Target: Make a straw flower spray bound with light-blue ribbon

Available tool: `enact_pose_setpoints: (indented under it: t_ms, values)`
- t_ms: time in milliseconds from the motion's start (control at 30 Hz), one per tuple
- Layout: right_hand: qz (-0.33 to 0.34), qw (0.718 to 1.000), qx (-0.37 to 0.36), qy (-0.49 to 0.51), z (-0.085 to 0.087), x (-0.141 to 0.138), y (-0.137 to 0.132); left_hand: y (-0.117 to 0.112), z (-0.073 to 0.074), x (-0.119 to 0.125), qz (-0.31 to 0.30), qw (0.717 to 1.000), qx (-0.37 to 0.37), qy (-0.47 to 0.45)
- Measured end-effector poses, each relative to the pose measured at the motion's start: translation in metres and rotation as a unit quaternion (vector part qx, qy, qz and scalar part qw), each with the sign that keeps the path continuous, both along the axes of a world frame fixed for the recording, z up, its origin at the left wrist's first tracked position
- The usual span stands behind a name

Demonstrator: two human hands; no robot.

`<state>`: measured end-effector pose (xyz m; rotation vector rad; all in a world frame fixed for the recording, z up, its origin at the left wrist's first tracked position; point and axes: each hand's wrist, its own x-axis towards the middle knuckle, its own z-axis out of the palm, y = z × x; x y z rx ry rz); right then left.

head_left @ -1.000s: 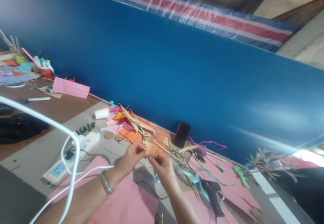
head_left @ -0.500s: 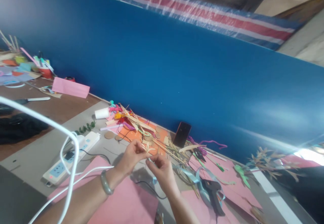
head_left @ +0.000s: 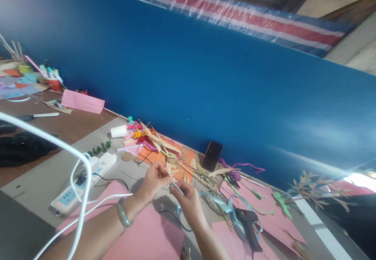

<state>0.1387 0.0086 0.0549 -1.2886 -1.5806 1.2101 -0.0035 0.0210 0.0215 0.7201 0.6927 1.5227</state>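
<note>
My left hand, with a green bangle on the wrist, pinches a small straw-coloured flower shape held above the table. Close beside it, my right hand is closed on a thin pale blue ribbon strip that runs up to the straw piece. Both hands hover over a pink paper sheet. A thin black wire lies under them.
A white power strip with white cables lies left. Dried straw stems, cardboard discs and orange paper pile behind the hands. A dark phone leans on the blue wall. A black glue gun lies right, a white cup further back.
My right hand has dropped slightly and drawn the blue ribbon down from the straw piece. My left hand has stayed nearly still.
</note>
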Motion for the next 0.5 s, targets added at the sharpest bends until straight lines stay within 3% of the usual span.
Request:
enact_pose_setpoints:
  t_ms: [300, 500]
  values:
    - [-0.024, 0.999, -0.027, 0.016, -0.0005, -0.0037, -0.0004, -0.0002, 0.0009, 0.0027, 0.008, 1.000, -0.020, -0.007]
    - [-0.026, 0.999, -0.032, 0.012, 0.0016, 0.0004, 0.0029, -0.0027, 0.0058, 0.0004, -0.024, 0.999, -0.034, -0.021]
